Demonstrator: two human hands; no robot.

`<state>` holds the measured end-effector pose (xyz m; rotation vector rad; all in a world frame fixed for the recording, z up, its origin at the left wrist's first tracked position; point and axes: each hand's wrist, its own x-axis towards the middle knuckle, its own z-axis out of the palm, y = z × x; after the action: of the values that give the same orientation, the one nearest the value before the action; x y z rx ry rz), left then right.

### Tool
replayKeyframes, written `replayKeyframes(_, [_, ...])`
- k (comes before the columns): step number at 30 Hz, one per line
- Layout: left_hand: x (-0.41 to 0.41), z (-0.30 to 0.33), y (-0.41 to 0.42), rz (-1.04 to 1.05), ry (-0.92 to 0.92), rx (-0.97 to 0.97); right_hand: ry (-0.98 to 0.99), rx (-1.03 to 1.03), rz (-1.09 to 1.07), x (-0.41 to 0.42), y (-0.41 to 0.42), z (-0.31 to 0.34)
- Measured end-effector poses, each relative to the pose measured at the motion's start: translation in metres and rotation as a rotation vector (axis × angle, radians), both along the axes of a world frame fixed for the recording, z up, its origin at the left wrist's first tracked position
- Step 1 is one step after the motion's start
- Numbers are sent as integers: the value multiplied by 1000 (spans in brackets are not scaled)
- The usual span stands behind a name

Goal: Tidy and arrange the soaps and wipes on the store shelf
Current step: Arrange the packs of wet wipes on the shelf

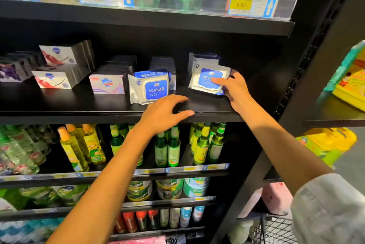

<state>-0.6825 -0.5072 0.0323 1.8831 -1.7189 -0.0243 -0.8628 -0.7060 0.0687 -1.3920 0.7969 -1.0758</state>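
Black shelf (pixel 98 103); right hand (pixel 235 89) grips soft wipes pack (pixel 205 83).

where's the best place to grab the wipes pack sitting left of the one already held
Probably by its two short side edges, coming from the front. The left wipes pack leans upright, label facing out, with a soap box tight on its left, so the free left hand could pinch its right edge first.

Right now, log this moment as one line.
right hand: holds right wipes pack | left hand: open at shelf edge | left wipes pack: untouched
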Motion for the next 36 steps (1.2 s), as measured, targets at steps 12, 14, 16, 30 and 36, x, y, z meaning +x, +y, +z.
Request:
replayKeyframes(12, [-23,33,-46,-77,846,-96,18,-29,159,-23,30,-5])
replayKeyframes(14, [-22,29,-57,-114,944,-88,31,-31,157,-22,30,-4])
replayKeyframes(16, [-20,24,-60,-141,1030,-87,40,-39,154,-20,32,-4])
replayKeyframes(30, [-15,23,-60,-151,1202,-129,116,-330,374,-23,34,-11])
replayKeyframes(36, [-19,26,-57,-209,1205,-113,51,-278,343,-26,32,-12])
